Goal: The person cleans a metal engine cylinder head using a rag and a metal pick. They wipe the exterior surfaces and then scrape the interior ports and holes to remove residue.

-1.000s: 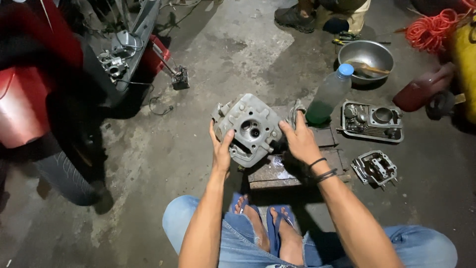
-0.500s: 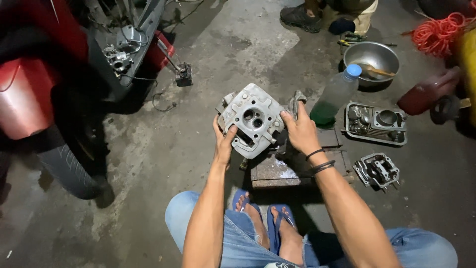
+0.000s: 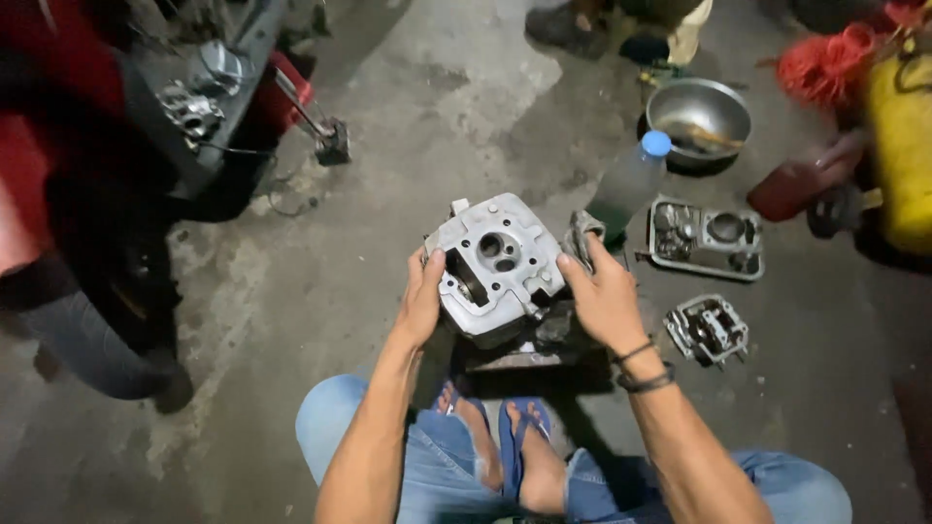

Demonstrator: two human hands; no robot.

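Nearest to us are our own knees in blue jeans [image 3: 388, 437] and our feet in blue flip-flops [image 3: 515, 456], planted on the concrete floor [image 3: 320, 291]. Just above them we hold a grey cast-metal engine cylinder head [image 3: 495, 267] between both hands, tilted so its machined face with the ports looks up at us, lifted a little over a dark block [image 3: 515, 354] that lies under it. Our left hand [image 3: 422, 301] cups the left side with the thumb laid over the top edge, fingers curled round beneath and out of sight. Our right hand [image 3: 602, 296] clamps the right side, fingers closed on the casting together with a grimy rag [image 3: 580, 233]. The piece looks heavy and likely oily, and the grip is at the edges only, so we judge it could slip and drop onto the toes right below, or knock its flat face on the block. To the right on the floor lie a small valve-gear part [image 3: 709, 328] and, beyond it, a rectangular engine cover [image 3: 706, 238]. A clear plastic bottle with a blue cap [image 3: 631, 184] stands just behind the rag. Farther off sit a steel bowl [image 3: 701, 114], a yellow can [image 3: 903, 146], and on the left a red motorcycle [image 3: 146, 126].
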